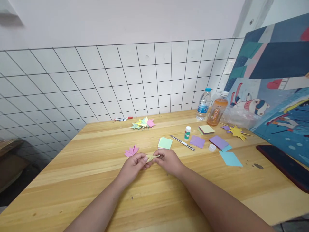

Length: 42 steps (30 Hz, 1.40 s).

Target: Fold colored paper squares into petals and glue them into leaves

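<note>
Left hand [135, 163] and right hand [167, 160] pinching folded yellow paper [151, 158] between them, near pink paper flower [131, 150]. Risk: uneven tugging could be tearing paper or spoiling folds. Capped drink bottle [217, 111] holding orange liquid; capped clear bottle [204, 104] seemingly holding water. Glue stick [187, 133] standing upright, contents hidden.
</note>
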### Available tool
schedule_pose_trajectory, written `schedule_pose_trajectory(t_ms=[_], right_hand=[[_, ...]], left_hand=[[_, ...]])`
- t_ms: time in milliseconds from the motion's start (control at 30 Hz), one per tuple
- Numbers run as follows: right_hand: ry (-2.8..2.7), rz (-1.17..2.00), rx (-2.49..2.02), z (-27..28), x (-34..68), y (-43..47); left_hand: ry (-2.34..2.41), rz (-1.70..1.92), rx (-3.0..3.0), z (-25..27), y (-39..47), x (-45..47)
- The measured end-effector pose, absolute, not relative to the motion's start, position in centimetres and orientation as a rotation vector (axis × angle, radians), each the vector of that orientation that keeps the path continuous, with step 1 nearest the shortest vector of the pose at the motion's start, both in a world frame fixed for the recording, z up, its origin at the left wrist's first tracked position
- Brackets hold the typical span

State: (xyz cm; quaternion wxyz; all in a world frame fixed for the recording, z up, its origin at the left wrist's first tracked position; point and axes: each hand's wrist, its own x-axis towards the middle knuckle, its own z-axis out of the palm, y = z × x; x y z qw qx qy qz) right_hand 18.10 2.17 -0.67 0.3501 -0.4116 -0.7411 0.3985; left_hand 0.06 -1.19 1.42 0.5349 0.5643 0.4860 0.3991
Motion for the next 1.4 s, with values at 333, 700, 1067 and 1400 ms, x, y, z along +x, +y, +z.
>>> schedule_pose_trajectory(t_ms=[333,700,1067,1400], right_hand=[[-2.178,0.439,-0.75,1.4,18.4,0.6],[-2.111,0.786,-0.689,0.9,18.7,1.2],[-2.054,0.828,-0.792,0.5,18.5,1.2],[-1.708,1.172,-1.161,-0.8,17.8,2.3]], left_hand=[[1.145,1.023,1.202,0.4,-0.8,-0.1],[0.989,1.018,1.024,1.3,-0.8,-0.6],[1.125,0.956,1.104,0.8,-0.8,-0.6],[1.115,0.991,1.243,0.9,-1.2,0.2]])
